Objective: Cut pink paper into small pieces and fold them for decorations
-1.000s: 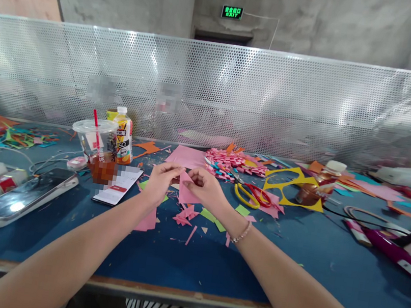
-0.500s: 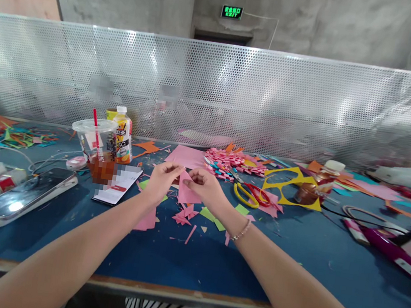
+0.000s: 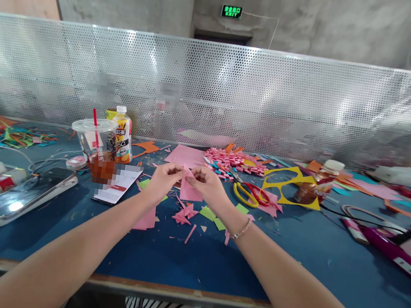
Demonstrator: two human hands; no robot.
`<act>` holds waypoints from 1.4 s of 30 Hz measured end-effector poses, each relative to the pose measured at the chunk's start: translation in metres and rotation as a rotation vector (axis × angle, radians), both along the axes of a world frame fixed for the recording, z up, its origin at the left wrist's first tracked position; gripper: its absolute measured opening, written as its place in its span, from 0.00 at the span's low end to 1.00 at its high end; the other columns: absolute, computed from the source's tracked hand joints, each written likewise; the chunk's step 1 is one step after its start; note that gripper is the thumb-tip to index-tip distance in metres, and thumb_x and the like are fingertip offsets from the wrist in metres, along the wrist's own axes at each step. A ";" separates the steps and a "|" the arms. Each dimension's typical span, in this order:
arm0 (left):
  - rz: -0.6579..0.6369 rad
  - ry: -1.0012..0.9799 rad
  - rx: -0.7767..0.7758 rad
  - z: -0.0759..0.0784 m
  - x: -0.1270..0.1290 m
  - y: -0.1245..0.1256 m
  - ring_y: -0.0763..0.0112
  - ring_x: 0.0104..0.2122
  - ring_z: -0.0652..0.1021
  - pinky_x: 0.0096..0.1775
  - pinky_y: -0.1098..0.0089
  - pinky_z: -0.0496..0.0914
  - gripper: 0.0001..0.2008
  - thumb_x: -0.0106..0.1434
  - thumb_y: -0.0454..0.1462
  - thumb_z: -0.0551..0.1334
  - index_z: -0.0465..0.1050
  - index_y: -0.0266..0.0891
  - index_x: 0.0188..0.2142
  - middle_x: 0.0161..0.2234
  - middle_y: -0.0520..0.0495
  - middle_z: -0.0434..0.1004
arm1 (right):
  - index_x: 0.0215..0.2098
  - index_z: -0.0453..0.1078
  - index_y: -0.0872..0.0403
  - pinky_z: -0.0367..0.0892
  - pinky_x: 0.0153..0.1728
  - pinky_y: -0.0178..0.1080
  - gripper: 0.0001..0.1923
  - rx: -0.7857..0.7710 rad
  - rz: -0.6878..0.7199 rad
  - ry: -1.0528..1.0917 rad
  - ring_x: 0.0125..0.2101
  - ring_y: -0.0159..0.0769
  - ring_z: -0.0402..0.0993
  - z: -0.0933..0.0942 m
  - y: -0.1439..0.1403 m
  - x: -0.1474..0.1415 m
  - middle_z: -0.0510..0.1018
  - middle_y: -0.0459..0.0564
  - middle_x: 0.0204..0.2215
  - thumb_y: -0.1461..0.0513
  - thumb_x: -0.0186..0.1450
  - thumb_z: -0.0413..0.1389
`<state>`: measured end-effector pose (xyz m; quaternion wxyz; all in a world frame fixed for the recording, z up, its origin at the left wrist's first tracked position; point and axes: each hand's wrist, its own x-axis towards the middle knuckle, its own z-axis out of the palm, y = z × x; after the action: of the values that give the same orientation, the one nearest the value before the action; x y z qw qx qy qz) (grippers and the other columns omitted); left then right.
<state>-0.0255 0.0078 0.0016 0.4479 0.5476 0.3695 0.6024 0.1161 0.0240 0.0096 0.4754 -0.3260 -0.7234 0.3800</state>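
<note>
Well in from the blue-topped desk's [image 3: 188,270] front edge, our left hand [image 3: 164,177] and right hand [image 3: 209,186] pinch a flat pink paper piece [image 3: 190,192]; we seem mid-fold, and creasing next likely calls for aligned edges.

Two bare arms slant inward from the lower corners — the left forearm [image 3: 72,242] and right forearm [image 3: 298,283] converging ahead. Both wrists run nearly straight into the hands. The left hand [image 3: 164,177] and right hand [image 3: 209,187] face each other, fingertips close together — thumb and forefinger pinched on each, the other fingers curled.
</note>
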 end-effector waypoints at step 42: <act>0.163 -0.010 0.083 0.000 -0.007 0.005 0.76 0.24 0.70 0.32 0.71 0.69 0.11 0.49 0.42 0.64 0.71 0.35 0.28 0.24 0.52 0.69 | 0.22 0.70 0.57 0.58 0.21 0.33 0.09 0.035 -0.062 -0.120 0.19 0.27 0.61 -0.001 0.018 0.018 0.68 0.43 0.17 0.58 0.55 0.56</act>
<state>-0.0328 0.0133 0.0018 0.3761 0.5307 0.3855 0.6544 0.1338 0.0419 0.0083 0.4483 -0.3622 -0.7468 0.3320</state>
